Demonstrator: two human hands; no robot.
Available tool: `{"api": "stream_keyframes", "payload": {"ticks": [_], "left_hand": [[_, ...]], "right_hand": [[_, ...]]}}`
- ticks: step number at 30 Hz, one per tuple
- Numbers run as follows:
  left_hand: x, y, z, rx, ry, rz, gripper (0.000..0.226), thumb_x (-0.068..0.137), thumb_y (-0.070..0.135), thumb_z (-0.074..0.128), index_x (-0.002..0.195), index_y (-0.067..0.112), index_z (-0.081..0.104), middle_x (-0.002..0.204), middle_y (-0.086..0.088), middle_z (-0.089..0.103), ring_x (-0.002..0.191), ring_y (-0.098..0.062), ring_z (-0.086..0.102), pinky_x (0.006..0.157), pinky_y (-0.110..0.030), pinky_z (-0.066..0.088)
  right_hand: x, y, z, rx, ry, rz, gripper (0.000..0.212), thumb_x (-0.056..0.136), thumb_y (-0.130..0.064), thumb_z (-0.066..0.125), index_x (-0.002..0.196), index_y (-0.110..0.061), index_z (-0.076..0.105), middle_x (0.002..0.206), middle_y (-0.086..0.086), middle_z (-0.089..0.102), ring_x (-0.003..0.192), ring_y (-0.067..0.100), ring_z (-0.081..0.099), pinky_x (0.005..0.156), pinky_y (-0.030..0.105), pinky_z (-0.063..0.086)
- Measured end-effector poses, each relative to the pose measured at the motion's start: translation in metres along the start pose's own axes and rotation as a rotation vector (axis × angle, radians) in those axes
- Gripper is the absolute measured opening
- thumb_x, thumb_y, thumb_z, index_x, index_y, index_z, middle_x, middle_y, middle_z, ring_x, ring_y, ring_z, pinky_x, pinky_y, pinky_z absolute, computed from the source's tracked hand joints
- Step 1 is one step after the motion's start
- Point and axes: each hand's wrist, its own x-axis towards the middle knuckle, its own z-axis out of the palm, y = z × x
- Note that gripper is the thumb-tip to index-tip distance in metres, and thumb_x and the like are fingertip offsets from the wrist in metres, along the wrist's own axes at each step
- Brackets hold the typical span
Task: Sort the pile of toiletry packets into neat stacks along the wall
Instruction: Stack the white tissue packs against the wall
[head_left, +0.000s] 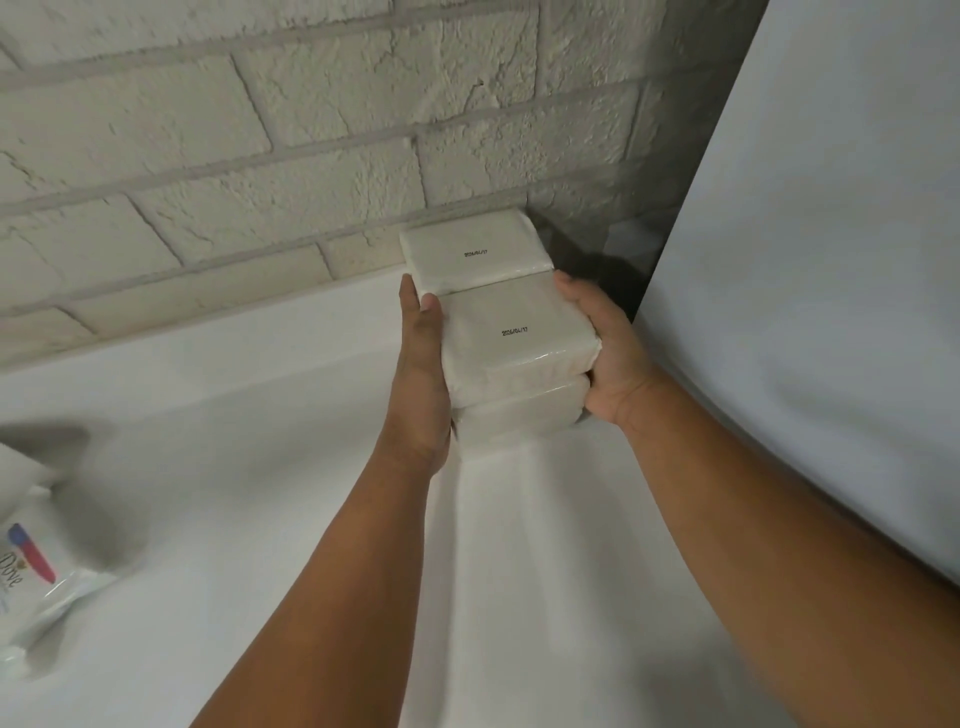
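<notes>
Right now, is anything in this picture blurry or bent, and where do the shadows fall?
Head view: the mortar lines of the brick wall bow, a wide-angle effect; the Dove packet at lower left is smeared; the date print on the held packets is legible; a soft shadow fills the corner beyond the right hand.

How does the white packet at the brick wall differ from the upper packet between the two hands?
The wall packet lies against the brick wall; the upper packet lies nearer the person, on a lower packet. The left hand and right hand grip the upper packet's sides; neither clasps the wall packet. Both are white, rectangular, with a printed date on top.
</notes>
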Motion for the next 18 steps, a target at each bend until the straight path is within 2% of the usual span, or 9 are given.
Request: {"api": "stream_keyframes", "payload": {"ticks": [4, 7, 10, 12, 14, 16, 18], "left_hand": [[-0.003, 0.006, -0.001, 0.04, 0.067, 0.017, 0.07, 0.095, 0.055, 0.052, 0.157, 0.028, 0.032, 0.159, -0.003, 0.042, 0.144, -0.027, 0.042, 0.118, -0.057, 0.032], [-0.007, 0.011, -0.002, 0.076, 0.11, 0.045, 0.067, 0.096, 0.049, 0.055, 0.154, 0.022, 0.038, 0.155, -0.001, 0.047, 0.141, -0.021, 0.046, 0.118, -0.051, 0.035], [-0.011, 0.016, -0.003, 0.115, 0.15, 0.062, 0.057, 0.101, 0.042, 0.054, 0.151, 0.017, 0.044, 0.148, 0.001, 0.056, 0.134, -0.015, 0.054, 0.115, -0.046, 0.041], [-0.013, 0.02, -0.002, 0.153, 0.171, 0.064, 0.054, 0.102, 0.042, 0.053, 0.15, 0.017, 0.047, 0.145, 0.002, 0.058, 0.132, -0.014, 0.056, 0.114, -0.044, 0.043], [-0.015, 0.025, -0.002, 0.181, 0.203, 0.069, 0.058, 0.1, 0.046, 0.053, 0.149, 0.018, 0.047, 0.145, 0.003, 0.058, 0.133, -0.013, 0.054, 0.115, -0.044, 0.041], [-0.017, 0.031, -0.001, 0.208, 0.227, 0.067, 0.064, 0.096, 0.052, 0.054, 0.151, 0.02, 0.045, 0.148, 0.005, 0.055, 0.136, -0.013, 0.051, 0.117, -0.046, 0.039], [-0.021, 0.036, -0.001, 0.242, 0.265, 0.062, 0.064, 0.096, 0.054, 0.054, 0.152, 0.025, 0.043, 0.15, 0.009, 0.052, 0.138, -0.011, 0.048, 0.119, -0.046, 0.035]], "right_hand": [[-0.003, -0.004, 0.004, 0.013, 0.037, 0.028, 0.033, 0.082, -0.051, 0.069, 0.101, -0.025, 0.076, 0.102, 0.008, 0.073, 0.098, 0.029, 0.07, 0.084, 0.045, 0.056], [-0.009, -0.009, 0.007, -0.004, 0.034, 0.029, 0.025, 0.086, -0.048, 0.068, 0.095, -0.026, 0.078, 0.098, 0.006, 0.075, 0.092, 0.025, 0.072, 0.08, 0.043, 0.058], [-0.013, -0.021, 0.012, -0.036, 0.104, -0.02, 0.029, 0.09, -0.036, 0.067, 0.11, -0.016, 0.073, 0.105, 0.012, 0.073, 0.097, 0.029, 0.07, 0.089, 0.049, 0.055], [-0.016, -0.03, 0.016, -0.042, 0.188, -0.051, 0.027, 0.09, -0.03, 0.069, 0.111, -0.014, 0.072, 0.108, 0.014, 0.072, 0.099, 0.032, 0.067, 0.091, 0.05, 0.053], [-0.019, -0.037, 0.019, -0.076, 0.246, -0.073, 0.023, 0.089, -0.028, 0.07, 0.109, -0.018, 0.073, 0.112, 0.008, 0.072, 0.106, 0.03, 0.066, 0.097, 0.048, 0.05], [-0.024, -0.043, 0.022, -0.131, 0.283, -0.104, 0.023, 0.089, -0.027, 0.07, 0.111, -0.021, 0.073, 0.115, 0.003, 0.073, 0.112, 0.026, 0.066, 0.102, 0.047, 0.049], [-0.031, -0.046, 0.025, -0.183, 0.311, -0.145, 0.025, 0.088, -0.024, 0.071, 0.113, -0.021, 0.072, 0.111, -0.002, 0.074, 0.107, 0.017, 0.068, 0.1, 0.041, 0.051]]}}
